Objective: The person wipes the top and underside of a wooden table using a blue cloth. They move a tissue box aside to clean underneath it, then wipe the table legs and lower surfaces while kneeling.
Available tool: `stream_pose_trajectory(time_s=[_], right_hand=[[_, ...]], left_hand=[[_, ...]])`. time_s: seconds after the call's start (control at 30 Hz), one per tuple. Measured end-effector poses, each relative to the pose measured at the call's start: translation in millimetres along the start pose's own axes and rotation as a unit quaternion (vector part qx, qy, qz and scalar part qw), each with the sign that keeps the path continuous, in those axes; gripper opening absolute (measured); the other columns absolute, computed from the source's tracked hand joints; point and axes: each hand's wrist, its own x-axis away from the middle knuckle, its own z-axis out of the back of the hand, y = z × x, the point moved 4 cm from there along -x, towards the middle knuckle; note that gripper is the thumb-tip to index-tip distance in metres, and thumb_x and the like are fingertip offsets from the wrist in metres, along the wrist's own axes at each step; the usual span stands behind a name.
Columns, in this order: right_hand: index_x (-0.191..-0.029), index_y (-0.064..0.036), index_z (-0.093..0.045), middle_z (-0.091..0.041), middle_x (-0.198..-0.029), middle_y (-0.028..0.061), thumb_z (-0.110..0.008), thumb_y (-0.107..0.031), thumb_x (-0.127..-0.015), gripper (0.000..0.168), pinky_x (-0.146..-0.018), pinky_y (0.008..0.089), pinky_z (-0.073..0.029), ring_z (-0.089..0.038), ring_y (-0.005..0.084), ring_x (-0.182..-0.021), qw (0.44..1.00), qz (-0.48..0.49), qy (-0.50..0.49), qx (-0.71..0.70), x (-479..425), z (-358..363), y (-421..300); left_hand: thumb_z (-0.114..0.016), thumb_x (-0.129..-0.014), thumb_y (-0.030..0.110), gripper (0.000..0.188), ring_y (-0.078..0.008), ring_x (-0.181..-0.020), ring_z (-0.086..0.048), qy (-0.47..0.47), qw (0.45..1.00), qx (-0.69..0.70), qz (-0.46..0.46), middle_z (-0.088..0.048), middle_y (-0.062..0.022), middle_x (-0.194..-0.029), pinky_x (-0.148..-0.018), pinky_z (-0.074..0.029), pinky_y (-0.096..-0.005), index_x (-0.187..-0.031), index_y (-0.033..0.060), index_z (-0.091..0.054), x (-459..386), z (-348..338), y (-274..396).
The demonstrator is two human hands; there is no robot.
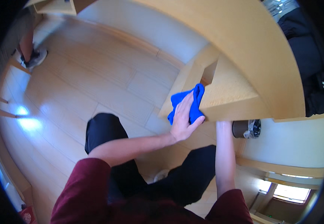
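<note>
My left hand (pixel 183 120) lies over a folded blue cloth (pixel 197 102), pressing it against the lower front part of a light wooden furniture piece (pixel 231 110). The fingers point away from me, and the thumb rests at the cloth's near edge. A rectangular opening (pixel 210 72) shows in the wood just beyond the cloth. My right forearm reaches up to the furniture's near edge, and the right hand is out of view behind it. Both of my knees are bent below the arms.
A brown waste bin (pixel 239 129) with a plastic liner stands right of my right forearm. Dark clothing (pixel 304 56) lies on the furniture's upper surface. Another person's leg (pixel 26 46) and shoe are at the far left, near wooden furniture legs (pixel 2 112). Pale plank flooring (pixel 94 70) spreads leftward.
</note>
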Motion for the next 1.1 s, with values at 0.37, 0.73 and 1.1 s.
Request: stream_pose_trajectory(time_s=[0.37, 0.73, 1.1], right_hand=[[-0.122, -0.007, -0.051, -0.059, -0.115, 0.0128, -0.053, -0.031, -0.093, 0.038, -0.085, 0.0324, -0.050, -0.058, 0.0203, -0.105, 0.979, -0.090, 0.131, -0.127, 54, 11, 17], [-0.126, 0.002, -0.048, -0.053, -0.120, 0.0184, -0.072, -0.020, -0.080, 0.056, -0.096, 0.0380, -0.042, -0.052, 0.0293, -0.114, 0.879, -0.048, -0.393, 0.265, 368, -52, -324], [-0.098, -0.004, -0.057, -0.061, -0.084, -0.0011, -0.074, -0.015, -0.082, 0.026, -0.069, 0.0225, -0.045, -0.055, 0.0048, -0.079, 0.847, -0.240, -0.469, 0.060, 370, -79, -604]], left_hand=[[-0.057, -0.092, 0.013, 0.022, -0.0176, -0.073, -0.063, 0.031, 0.931, 0.056, 0.361, -0.065, -0.0105, -0.081, -0.068, -0.050, -0.0320, -0.108, -0.0020, -0.058, 13, 7, 22], [-0.045, -0.098, 0.044, 0.050, -0.0216, -0.104, -0.060, 0.098, 0.637, 0.427, 0.635, -0.063, -0.0094, -0.115, -0.094, -0.046, -0.0367, -0.124, 0.0026, -0.054, -15, 81, 288], [-0.034, -0.101, 0.046, 0.056, -0.0250, -0.113, -0.056, 0.004, 0.707, 0.439, 0.555, -0.057, -0.0135, -0.126, -0.103, -0.040, -0.0404, -0.132, 0.0014, -0.046, -154, 70, 544]])
